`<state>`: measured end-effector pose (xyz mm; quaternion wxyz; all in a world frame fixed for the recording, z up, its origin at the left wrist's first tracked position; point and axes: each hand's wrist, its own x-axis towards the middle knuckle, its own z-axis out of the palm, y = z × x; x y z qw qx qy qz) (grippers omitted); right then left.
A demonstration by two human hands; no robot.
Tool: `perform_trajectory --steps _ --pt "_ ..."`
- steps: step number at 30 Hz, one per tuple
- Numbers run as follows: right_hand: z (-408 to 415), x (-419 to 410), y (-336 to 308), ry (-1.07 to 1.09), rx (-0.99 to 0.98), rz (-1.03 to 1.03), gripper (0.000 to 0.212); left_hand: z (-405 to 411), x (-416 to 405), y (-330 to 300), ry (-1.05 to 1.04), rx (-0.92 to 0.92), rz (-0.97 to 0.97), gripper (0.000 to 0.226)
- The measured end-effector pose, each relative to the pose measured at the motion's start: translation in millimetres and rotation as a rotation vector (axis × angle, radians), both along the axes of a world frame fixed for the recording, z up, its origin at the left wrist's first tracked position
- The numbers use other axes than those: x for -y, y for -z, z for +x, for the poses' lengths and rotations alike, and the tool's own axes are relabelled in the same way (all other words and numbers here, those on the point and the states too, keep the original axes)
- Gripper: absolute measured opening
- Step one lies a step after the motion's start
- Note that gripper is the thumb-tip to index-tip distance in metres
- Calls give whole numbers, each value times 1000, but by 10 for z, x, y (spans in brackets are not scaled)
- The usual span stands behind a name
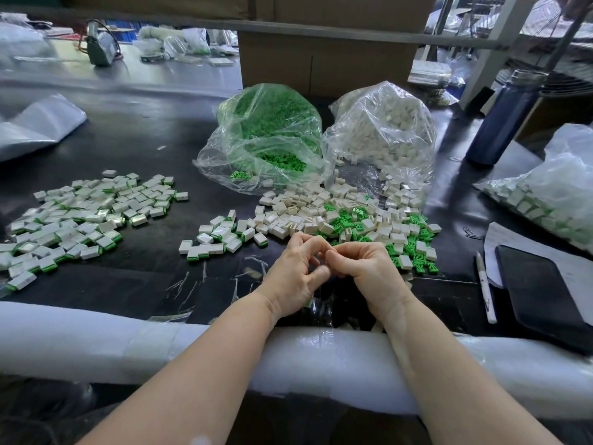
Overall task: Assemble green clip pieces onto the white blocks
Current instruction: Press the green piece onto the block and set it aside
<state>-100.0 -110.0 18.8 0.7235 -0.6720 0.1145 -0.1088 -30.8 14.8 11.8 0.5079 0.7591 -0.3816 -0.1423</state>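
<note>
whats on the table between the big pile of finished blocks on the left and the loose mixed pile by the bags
In the head view, a smaller cluster of finished blocks lies between the big finished pile and the loose mixed pile, with bare black table around it.

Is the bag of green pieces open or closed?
Open. The bag of green pieces lies on its side, mouth gaping toward the table, green clips spilling out.

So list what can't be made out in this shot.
Head view only:
- What the left hand and right hand hold: their curled fingers cover it.
- Writing on the paper: too small, partly under the phone.
- Bag of finished blocks: cut off by the right edge.
- Far bench items: blurred.
</note>
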Motion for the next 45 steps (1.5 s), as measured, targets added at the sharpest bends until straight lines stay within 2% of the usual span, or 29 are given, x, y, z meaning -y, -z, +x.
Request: perform_trajectory --steps 13,45 --pt "14 -10 13 1 2 3 10 -6 3 -28 -14 18 16 16" --pt "8 -19 -13 26 -10 -23 9 -7 3 -6 -16 79 56 16"
